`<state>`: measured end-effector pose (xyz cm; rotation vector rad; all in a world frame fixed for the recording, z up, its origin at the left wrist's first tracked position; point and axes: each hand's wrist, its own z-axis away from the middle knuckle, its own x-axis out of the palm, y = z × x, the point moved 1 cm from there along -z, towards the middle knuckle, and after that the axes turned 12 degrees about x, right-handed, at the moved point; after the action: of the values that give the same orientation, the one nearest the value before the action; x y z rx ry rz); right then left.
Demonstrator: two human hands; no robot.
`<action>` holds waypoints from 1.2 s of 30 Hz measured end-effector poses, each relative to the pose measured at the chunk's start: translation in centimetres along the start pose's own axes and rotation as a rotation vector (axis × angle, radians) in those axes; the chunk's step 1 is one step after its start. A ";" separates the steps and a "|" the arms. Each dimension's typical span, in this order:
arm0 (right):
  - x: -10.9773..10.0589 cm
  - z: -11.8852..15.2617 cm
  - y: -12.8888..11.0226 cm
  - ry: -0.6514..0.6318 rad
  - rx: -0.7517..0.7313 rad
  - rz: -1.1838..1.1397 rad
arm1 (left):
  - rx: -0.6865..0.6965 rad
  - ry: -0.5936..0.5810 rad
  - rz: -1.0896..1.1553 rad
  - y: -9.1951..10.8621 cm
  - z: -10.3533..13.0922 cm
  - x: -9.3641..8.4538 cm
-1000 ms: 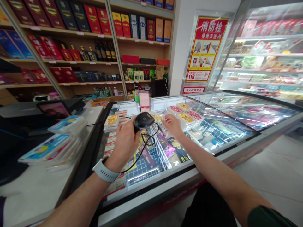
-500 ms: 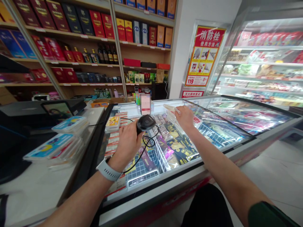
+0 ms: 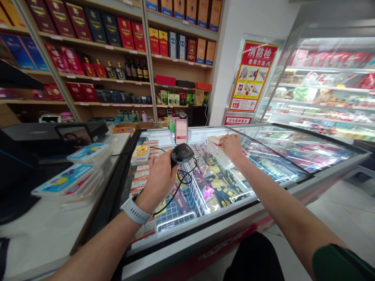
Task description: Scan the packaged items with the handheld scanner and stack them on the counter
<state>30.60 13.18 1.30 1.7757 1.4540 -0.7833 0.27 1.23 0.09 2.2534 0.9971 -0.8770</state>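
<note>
Scanner (image 3: 182, 153), blk – in L grip (image 3: 159, 177)

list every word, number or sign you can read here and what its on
"消防栓": top of the red and yellow framed wall poster
"使用方法": same poster, below that
"119": same poster, bottom left
"灭火器放置点": red and white sign below the poster
Too small or blurred to read for certain: the poster's small print, white and red paper price cards, black and gold packets, blue-topped clear plastic boxes, black handheld scanner, tall coloured cardboard boxes
</note>
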 end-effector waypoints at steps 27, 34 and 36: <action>-0.1 5.7 -5.9 0.027 -0.259 -0.306 | -0.002 0.008 -0.055 -0.2 0.3 0.6; 1.4 6.0 -8.6 -0.046 -0.344 -0.455 | -0.012 0.008 -0.062 0.0 0.2 0.4; 1.6 5.7 -9.5 -0.041 -0.369 -0.519 | -0.018 0.008 -0.056 0.0 0.2 0.3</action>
<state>21.41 10.61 -4.57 1.1129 1.9202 -0.7323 0.35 1.29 -0.29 2.2249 1.0726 -0.8798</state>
